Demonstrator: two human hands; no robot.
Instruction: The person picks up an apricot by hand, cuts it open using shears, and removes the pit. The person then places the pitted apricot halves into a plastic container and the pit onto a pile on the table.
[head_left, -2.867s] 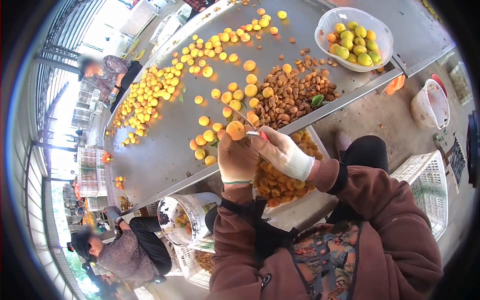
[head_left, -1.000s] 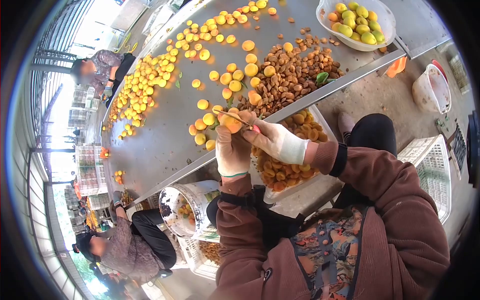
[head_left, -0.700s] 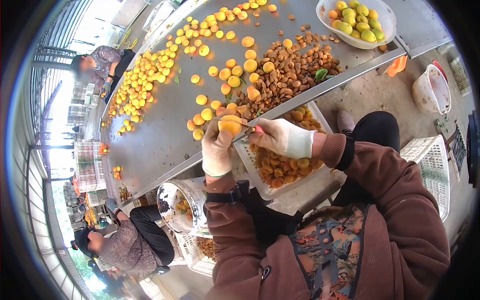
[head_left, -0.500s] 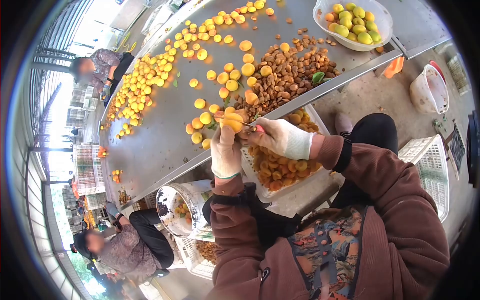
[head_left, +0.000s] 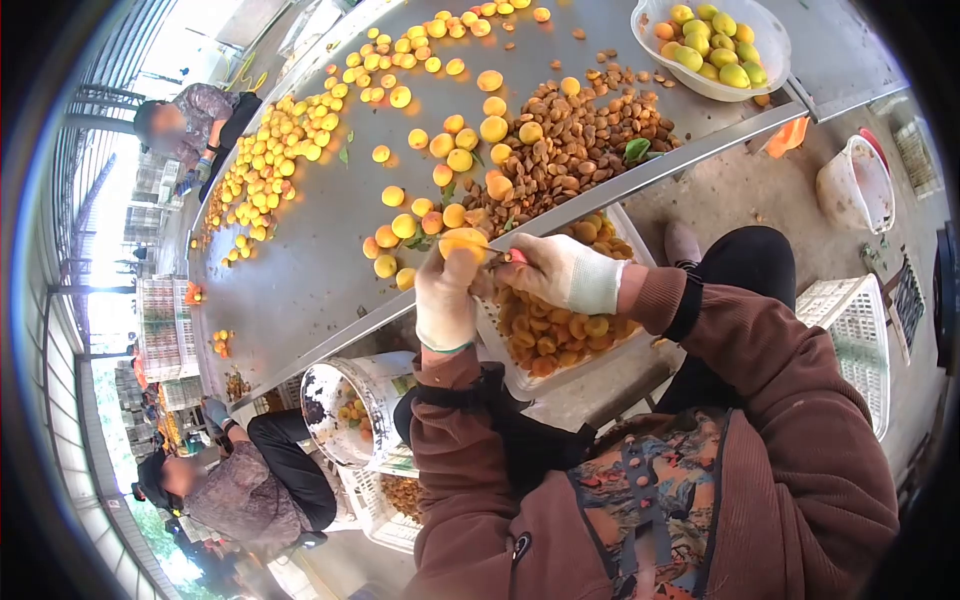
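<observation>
Orange apricot (head_left: 462,243) held up to a knife (head_left: 515,257) near the table's edge

White-cuffed gloves cover both of the person's hands. The left hand (head_left: 446,305) grips the apricot, fingers and thumb closed around its lower part, so that the fruit sits at the top of the fist. The right hand (head_left: 570,272) has its fingers shut on the knife's red handle, and the thin blade points across to the apricot; the view is too small to tell how far it has gone in, if at all.

Just below the hands, a white tub (head_left: 572,368) holds a heap of apricot halves (head_left: 555,330). On the grey metal table (head_left: 290,290), loose apricots (head_left: 492,129) lie beside a brown pile of pits (head_left: 590,140), with a green leaf (head_left: 637,149) at the pile's near side. Beyond the pits stands a clear plastic bowl (head_left: 715,92) of yellow-green fruit (head_left: 712,50). A stained white bucket (head_left: 385,390) lies tilted left of the tub. Two co-workers, one upper (head_left: 195,130) and one lower (head_left: 250,495), sit off to the left.
</observation>
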